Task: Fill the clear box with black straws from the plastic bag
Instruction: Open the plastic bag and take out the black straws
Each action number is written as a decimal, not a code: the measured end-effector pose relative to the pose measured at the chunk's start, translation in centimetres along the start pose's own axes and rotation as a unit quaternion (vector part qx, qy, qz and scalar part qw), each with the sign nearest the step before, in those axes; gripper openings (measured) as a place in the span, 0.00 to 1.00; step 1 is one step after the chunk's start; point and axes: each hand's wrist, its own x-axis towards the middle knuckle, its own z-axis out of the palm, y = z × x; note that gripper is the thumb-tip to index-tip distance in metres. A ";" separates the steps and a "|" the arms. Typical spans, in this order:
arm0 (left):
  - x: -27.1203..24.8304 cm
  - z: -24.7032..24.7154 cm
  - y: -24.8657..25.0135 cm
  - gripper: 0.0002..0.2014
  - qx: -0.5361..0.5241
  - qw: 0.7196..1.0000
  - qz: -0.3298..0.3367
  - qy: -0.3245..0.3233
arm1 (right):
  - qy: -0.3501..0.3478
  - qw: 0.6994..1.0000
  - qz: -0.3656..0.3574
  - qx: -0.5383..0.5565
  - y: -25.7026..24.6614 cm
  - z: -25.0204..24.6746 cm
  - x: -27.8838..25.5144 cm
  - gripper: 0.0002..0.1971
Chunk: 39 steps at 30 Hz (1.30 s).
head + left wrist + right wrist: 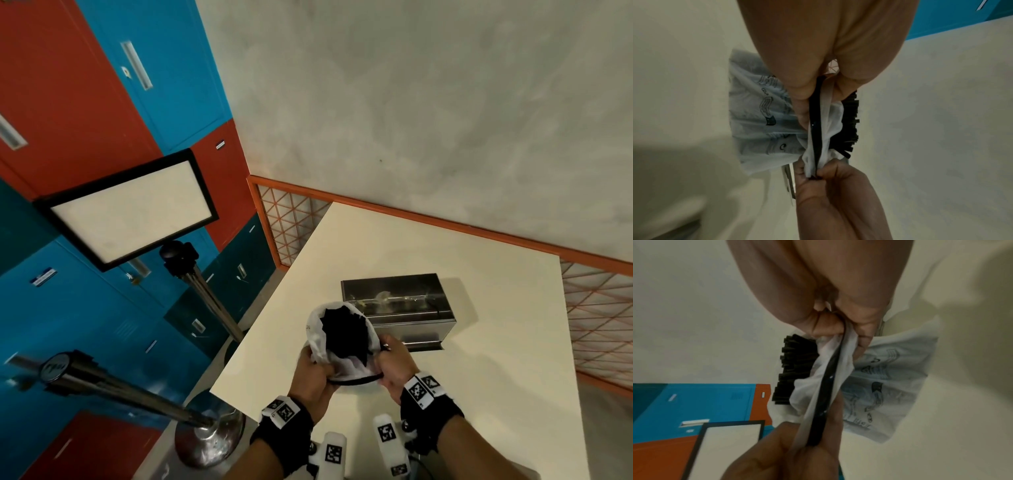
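Observation:
A white plastic bag [320, 337] stuffed with black straws [344, 334] is held upright over the white table [479, 377], mouth toward me. My left hand [323, 371] grips the bag's near rim on the left and my right hand [385, 365] grips it on the right. A thin black strip [356, 380] is stretched between them; I cannot tell if it is a band or a straw. The left wrist view shows the strip [816, 123] pinched with the bag's edge, straw ends [851, 123] poking out. The clear box [397, 308] lies just behind the bag.
The table's left edge runs close to my left hand, with a floor drop beyond. A framed sign [130, 209] on a metal post [205, 294] and a second post base [205, 438] stand left. An orange mesh fence [599, 325] borders the far and right sides.

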 end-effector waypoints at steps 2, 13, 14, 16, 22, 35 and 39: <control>0.5 -0.7 -1.0 0.26 0.023 0.999 -0.021 0.017 | 0.001 0.998 -0.017 -0.060 1.9 -0.4 1.7 0.27; 3.6 -3.2 4.2 0.40 0.354 0.930 0.047 0.086 | -0.016 0.965 -0.137 -0.221 -1.7 -1.5 -1.1 0.23; 3.9 -2.8 4.8 0.36 0.350 0.932 0.050 0.080 | -0.016 0.969 -0.139 -0.206 -1.8 -1.2 -1.0 0.18; 4.4 -2.2 5.4 0.28 0.375 0.923 0.044 0.076 | -0.003 0.972 -0.152 -0.182 -1.9 -0.5 -0.8 0.08; 5.4 -2.0 3.6 0.12 0.450 0.887 0.059 0.090 | 0.003 0.984 -0.134 -0.115 -0.8 0.5 0.2 0.17; 3.8 -1.2 1.8 0.15 0.328 0.944 0.023 0.012 | -0.026 0.980 -0.150 -0.128 0.0 -0.3 0.5 0.18; 5.0 -1.8 1.5 0.20 0.342 0.939 0.023 0.038 | -0.050 0.993 -0.106 -0.023 -0.6 0.0 -0.3 0.11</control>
